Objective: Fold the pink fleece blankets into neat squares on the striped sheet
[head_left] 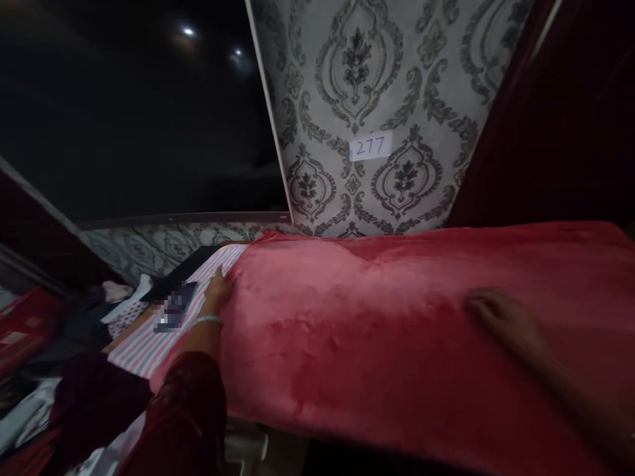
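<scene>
A red plush blanket [377,344] with paler pink patches where its pile lies differently is spread over a long flat surface. My left hand [218,291], with a light bracelet at the wrist, rests at the blanket's left edge with one finger stretched out. Beside it lies a striped pink, white and grey cloth [143,350], partly under a dark blurred-out item [174,307]. Over the blanket's right part is my right hand [501,314], its fingers bent and smeared by motion. Whether it grips any fabric is hidden.
A large dark screen [149,132] stands at the back left, beside patterned wallpaper [357,66] bearing a paper marked 277 [371,145]. Piled clothes [94,390] and a red box [24,330] are on the left. Part of a pale plastic stool or chair [248,446] shows below.
</scene>
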Tool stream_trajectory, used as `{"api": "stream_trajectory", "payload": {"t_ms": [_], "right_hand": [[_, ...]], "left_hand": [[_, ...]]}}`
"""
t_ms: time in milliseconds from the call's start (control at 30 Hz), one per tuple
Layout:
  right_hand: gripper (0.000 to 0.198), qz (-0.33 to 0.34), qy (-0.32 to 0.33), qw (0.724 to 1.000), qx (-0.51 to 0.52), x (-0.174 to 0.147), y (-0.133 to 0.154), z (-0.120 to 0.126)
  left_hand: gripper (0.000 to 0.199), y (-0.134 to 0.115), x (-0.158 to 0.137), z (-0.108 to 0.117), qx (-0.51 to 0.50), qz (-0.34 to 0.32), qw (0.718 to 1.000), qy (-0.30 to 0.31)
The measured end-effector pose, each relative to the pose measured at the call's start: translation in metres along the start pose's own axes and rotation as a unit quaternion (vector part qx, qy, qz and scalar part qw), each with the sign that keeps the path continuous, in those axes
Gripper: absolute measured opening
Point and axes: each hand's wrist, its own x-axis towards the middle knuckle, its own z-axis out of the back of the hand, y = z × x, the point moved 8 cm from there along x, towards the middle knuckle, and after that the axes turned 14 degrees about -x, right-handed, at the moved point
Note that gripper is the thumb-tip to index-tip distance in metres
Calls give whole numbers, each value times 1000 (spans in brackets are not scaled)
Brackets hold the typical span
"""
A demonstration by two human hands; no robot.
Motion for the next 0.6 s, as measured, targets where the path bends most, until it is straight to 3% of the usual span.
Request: {"api": "stream_trajectory", "payload": {"t_ms": [133, 300, 433, 600], "right_hand": [[31, 29, 50, 995, 78, 23, 50, -46], [30, 75, 95, 987, 106, 47, 102, -85], [32, 91, 101, 987, 85, 49, 111, -108], [43, 79, 113, 987, 82, 49, 98, -130]], "left_hand": [[76, -1, 6, -4, -48, -15, 998, 29], [50, -1, 10, -6, -168, -42, 984, 49], [43, 3, 15, 1, -187, -51, 980, 52], [49, -5, 14, -2, -214, -80, 965, 131]]}}
